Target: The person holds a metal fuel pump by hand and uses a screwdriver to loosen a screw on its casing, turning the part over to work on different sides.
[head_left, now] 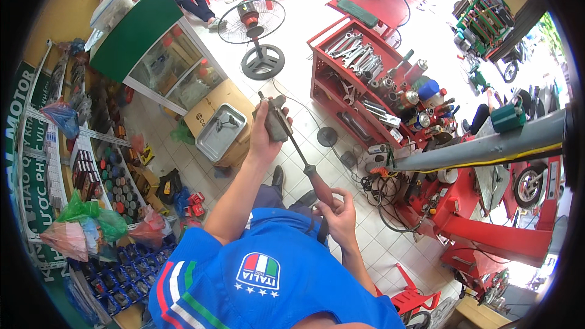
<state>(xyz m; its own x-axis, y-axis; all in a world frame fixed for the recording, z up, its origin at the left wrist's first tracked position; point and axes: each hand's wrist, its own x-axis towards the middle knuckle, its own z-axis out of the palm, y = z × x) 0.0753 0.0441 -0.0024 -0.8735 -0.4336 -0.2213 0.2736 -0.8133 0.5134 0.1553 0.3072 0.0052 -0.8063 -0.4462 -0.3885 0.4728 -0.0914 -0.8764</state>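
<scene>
My left hand (259, 140) is wrapped round a dark grey metal part (278, 127), which looks like a brake caliper, and holds it up in front of me. In my right hand (341, 214) is a screwdriver (318, 181) with a reddish-brown handle, its fingers closed near the handle's end. The long shaft slants up and left to the metal part; whether its tip is lodged in it I cannot tell. Beyond my left forearm, a silver metal tray (210, 146) with a few small metal pieces (226, 121) rests on a cardboard box (242, 105).
A red tool cart (314, 79) with wrenches and spray cans stands at the right. Ahead are a floor fan (262, 61) and a green-topped glass cabinet (131, 36). Cables (381, 189) lie by red equipment on the right; stocked shelves (116, 140) line the left.
</scene>
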